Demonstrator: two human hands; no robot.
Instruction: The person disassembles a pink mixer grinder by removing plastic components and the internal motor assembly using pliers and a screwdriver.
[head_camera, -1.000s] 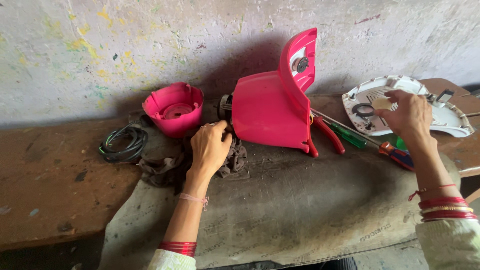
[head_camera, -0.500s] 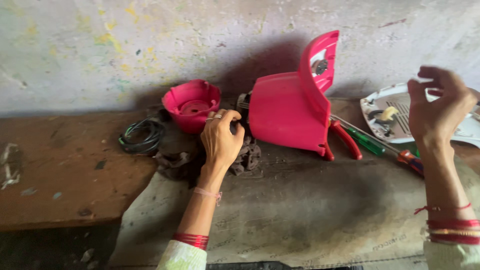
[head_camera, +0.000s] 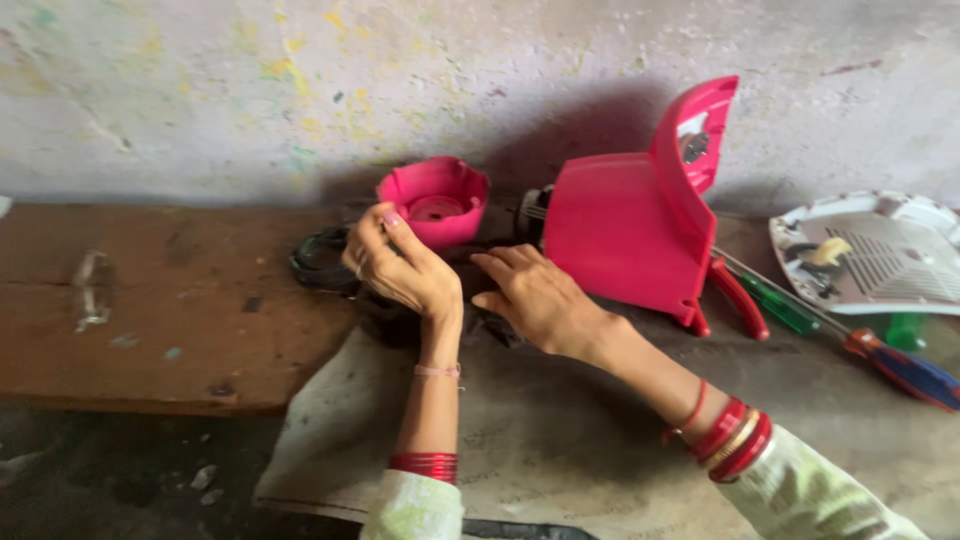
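My left hand (head_camera: 402, 268) is raised on its edge with fingers curled, just in front of a round pink cap (head_camera: 436, 201) and beside a coil of black wire (head_camera: 318, 262). My right hand (head_camera: 537, 298) lies palm down next to it, fingers stretched toward a dark metal part (head_camera: 492, 328) that both hands mostly hide. What the left fingers close on is hidden. A large pink plastic housing (head_camera: 622, 232) stands upright just right of the hands.
A grey cloth (head_camera: 560, 430) covers the bench, with bare brown wood (head_camera: 150, 300) on the left. At the right lie red-handled pliers (head_camera: 738, 300), a green screwdriver (head_camera: 785, 306), a red and blue screwdriver (head_camera: 900, 366) and a white vented plate (head_camera: 885, 258). A stained wall stands behind.
My right hand has come left from the white plate down to the dark part beside my left hand. My left hand has lifted and curled. The view has shifted to the left.
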